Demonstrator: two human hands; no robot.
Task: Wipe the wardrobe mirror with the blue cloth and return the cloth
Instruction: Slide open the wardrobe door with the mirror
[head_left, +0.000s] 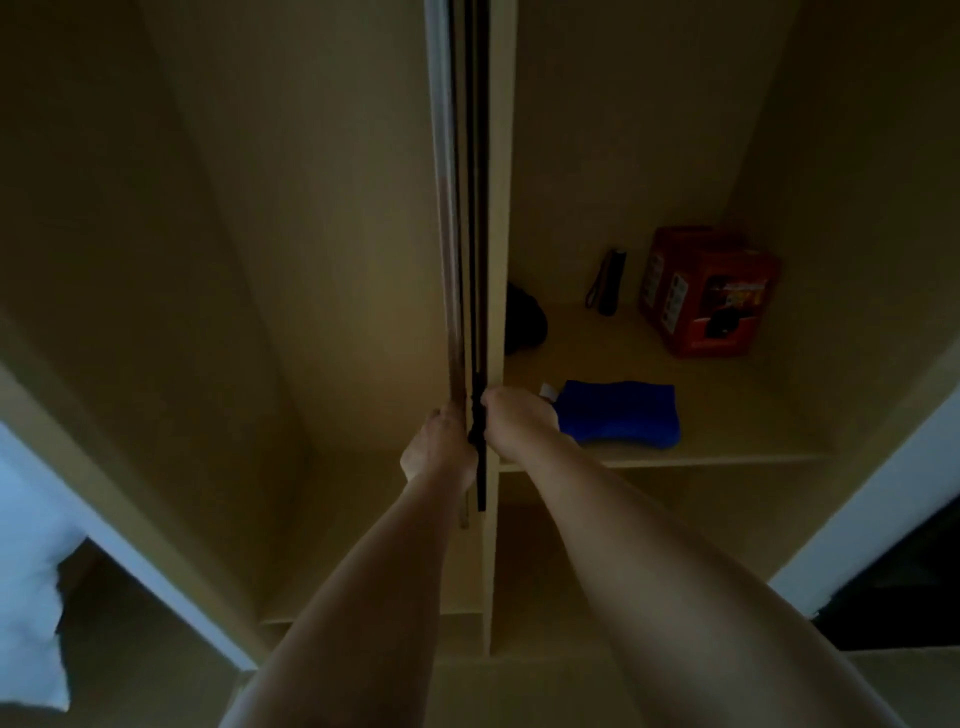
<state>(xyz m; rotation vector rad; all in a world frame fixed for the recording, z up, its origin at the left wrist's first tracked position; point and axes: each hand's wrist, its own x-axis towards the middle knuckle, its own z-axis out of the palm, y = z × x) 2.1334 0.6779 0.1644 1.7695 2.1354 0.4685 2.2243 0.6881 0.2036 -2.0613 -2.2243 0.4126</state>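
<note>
Both forearms reach up; left hand (441, 447) & right hand (511, 423) grip door edge (475, 260). Blue cloth (623, 413) lies just right of right hand, long axis sideways.

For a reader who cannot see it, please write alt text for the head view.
Both hands, left hand and right hand, grip the door edge of an open wardrobe. The blue cloth lies on the shelf, near a red box.

Both bare arms reach forward and up, nearly parallel. Left hand (439, 447) and right hand (511, 423) sit close together, fingers curled in a grip.
</note>
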